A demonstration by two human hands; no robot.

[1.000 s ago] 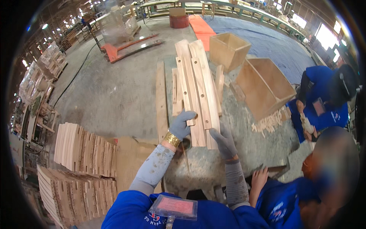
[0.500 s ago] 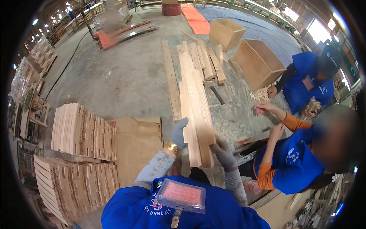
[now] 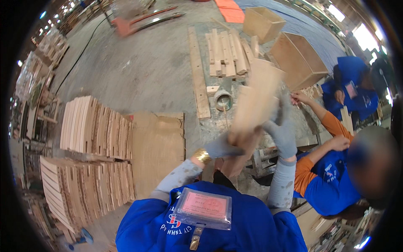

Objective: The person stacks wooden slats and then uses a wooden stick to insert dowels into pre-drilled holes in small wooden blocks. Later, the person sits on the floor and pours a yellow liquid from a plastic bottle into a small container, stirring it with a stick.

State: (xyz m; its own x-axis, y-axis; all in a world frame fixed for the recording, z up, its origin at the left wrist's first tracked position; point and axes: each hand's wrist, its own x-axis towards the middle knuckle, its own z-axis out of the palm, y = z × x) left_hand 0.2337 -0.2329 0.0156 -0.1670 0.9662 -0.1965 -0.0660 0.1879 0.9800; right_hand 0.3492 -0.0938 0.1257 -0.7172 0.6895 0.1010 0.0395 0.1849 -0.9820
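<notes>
A bundle of pale wooden boards [image 3: 257,98] is held up in front of me, slanting away to the upper right and blurred by motion. My left hand [image 3: 222,146], in a grey glove, is closed around the near left side of the bundle. Along its right side lies my right hand [image 3: 282,135], also gloved, with the thumb against the boards and the fingers partly smeared. Beyond the left hand stands a round metal pot [image 3: 223,101] with a thin stick in it. Several drilled wooden pieces [image 3: 226,54] lie further off in a pile.
Stacked slats [image 3: 94,126] stand at left, beside a cardboard sheet [image 3: 159,140]. One long board [image 3: 198,75] lies flat. Two plywood boxes [image 3: 298,59] sit at far right. Two co-workers in blue shirts [image 3: 331,168] are close on my right. A red pallet jack [image 3: 126,26] stands far left.
The boards have swung from nearly upright to a slant toward the right. Both hands have moved with them, the right one farther up and right. The metal pot has come into sight.
</notes>
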